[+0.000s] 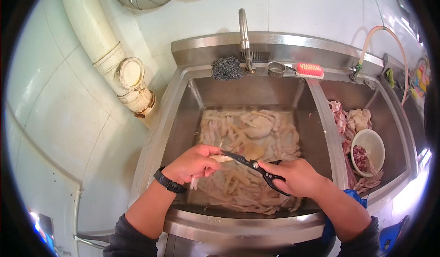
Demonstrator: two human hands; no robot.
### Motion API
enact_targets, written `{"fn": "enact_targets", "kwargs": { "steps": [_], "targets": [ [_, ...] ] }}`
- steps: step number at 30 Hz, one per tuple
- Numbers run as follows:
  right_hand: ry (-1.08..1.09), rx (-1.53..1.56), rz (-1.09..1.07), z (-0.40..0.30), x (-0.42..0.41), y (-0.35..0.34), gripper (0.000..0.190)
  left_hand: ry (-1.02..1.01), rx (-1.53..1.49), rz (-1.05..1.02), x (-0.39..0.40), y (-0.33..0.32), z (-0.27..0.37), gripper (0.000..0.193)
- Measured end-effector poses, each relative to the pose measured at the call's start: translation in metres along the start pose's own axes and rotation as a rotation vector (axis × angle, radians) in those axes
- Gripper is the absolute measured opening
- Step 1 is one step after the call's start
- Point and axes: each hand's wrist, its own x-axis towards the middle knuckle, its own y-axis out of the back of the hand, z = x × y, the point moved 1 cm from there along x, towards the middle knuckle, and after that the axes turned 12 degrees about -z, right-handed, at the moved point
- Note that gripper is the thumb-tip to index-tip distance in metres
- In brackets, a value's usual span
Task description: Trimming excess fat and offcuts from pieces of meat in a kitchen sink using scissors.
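Observation:
Over the left basin of a stainless steel sink (240, 90), my left hand (189, 162) grips a slender pale piece of raw meat (220, 158), probably poultry. A pinkish end pokes out below my fingers. My right hand (299, 178) holds black-handled kitchen scissors (256, 166) that point left. Their blades meet the piece at my left fingertips; whether they are parted is hard to tell. Below, many pale, elongated raw pieces (237, 202) lie in shallow cloudy water. A larger rounded pale piece (259, 126) sits among them towards the back.
The right basin holds raw meat (338, 117) and a tilted white bowl (378, 147) with small dark-red pieces. Along the back ledge are a scouring pad (227, 68), a faucet (244, 33), a metal cup (276, 69) and a red brush (309, 70). A thick pipe (92, 26) runs down the left wall.

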Motion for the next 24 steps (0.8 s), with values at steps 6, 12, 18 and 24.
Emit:
{"fn": "enact_targets", "kwargs": {
  "steps": [6, 12, 18, 24],
  "targets": [
    [-0.415, 0.12, 0.0, 0.025, 0.002, -0.005, 0.071, 0.155, 1.072, 0.379, 0.054, 0.078, -0.097, 0.042],
    [-0.466, 0.036, -0.297, 0.028, -0.014, -0.004, 0.065, 0.738, 1.604, -0.689, 0.113, 0.07, -0.206, 0.03],
    [-0.531, 0.258, 0.126, 0.038, -0.01, -0.005, 0.063, -0.035, 0.733, 0.381, 0.062, 0.021, -0.042, 0.027],
    [-0.415, 0.595, 0.35, 0.021, -0.007, 0.011, 0.061, -0.464, 0.519, 0.466, 0.032, -0.003, -0.015, 0.034]
  ]
}}
